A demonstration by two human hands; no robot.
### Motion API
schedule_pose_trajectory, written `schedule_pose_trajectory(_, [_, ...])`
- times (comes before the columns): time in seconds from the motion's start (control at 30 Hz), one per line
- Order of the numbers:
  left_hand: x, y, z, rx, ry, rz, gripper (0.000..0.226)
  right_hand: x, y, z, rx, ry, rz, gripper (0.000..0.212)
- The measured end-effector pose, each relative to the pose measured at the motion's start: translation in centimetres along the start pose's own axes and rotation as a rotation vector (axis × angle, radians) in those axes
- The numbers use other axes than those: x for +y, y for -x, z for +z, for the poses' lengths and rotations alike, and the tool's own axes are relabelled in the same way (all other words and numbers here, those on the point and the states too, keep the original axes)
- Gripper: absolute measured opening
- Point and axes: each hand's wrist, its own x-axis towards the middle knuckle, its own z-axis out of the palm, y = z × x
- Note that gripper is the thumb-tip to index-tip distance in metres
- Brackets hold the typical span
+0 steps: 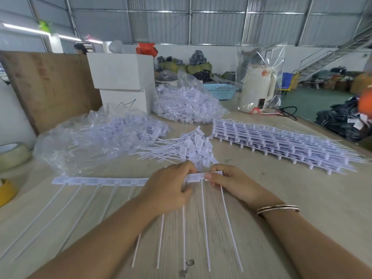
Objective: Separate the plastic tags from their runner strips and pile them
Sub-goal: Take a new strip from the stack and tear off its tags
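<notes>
1. At the near left edge of the desk sit two rolls of tape, well apart from the work.
2. Left of centre, a strip of tags lies flat on the desk, its long thin tails fanning toward the near edge.
3. The left hand pinches the strip near its right end, fingers curled round it.
4. The right hand, a bangle at its wrist, pinches the end tag; that grip is closed on the tag, touching the left hand's fingers.
5. Just beyond the hands lies the pile of loose tags; far left and centre are clear bags of tags; to the right, a stack of whole strips.
6. Risk, as I judge it: a twist too sharp could tear the tag's body or snap a tail, and the crowded tails could tangle and drag the strip.
7. The desk is pale wood-grain, scuffed. Behind stand white boxes, a blue basket and a bagged kettle, in a metal-walled warehouse.
</notes>
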Motion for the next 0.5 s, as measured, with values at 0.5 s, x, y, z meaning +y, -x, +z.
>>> schedule_pose_trajectory(0.5, [-0.40, -0.74, 0.63, 0.058, -0.070, -0.048, 0.015, 0.67, -0.28, 0.32, 0.009, 0.142, -0.212, 0.011])
